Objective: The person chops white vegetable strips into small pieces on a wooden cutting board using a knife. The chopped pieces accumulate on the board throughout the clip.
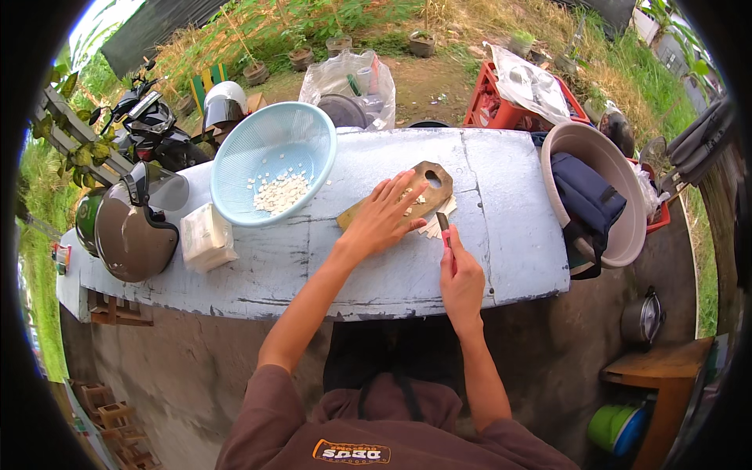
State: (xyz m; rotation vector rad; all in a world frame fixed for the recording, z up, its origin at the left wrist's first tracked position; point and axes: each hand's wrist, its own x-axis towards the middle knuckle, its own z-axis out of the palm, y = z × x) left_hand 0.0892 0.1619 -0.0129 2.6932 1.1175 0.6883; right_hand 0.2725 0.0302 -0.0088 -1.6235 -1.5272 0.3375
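Note:
My left hand (385,212) lies spread, palm down, over a wooden cutting board (442,187) with a hole at its far end. Small pale cut pieces (418,200) show on the board beside its fingers. Just right of the board, my right hand (462,270) grips a utility knife (443,226) with a pink-red handle, its blade pointing away from me. Pale flat strips (435,228) lie fanned on the table by the blade. To the left, a light blue plastic basket (324,132) holds a heap of small pale square pieces (281,192). What is under my left palm is hidden.
The white-painted table (376,288) also carries a plastic-wrapped pack (207,238) and a brown helmet (136,235) at the left. A beige tub (631,223) with a dark blue bag (587,185) stands at the right edge. Beyond are a red crate (482,94) and a clear plastic sack (376,97).

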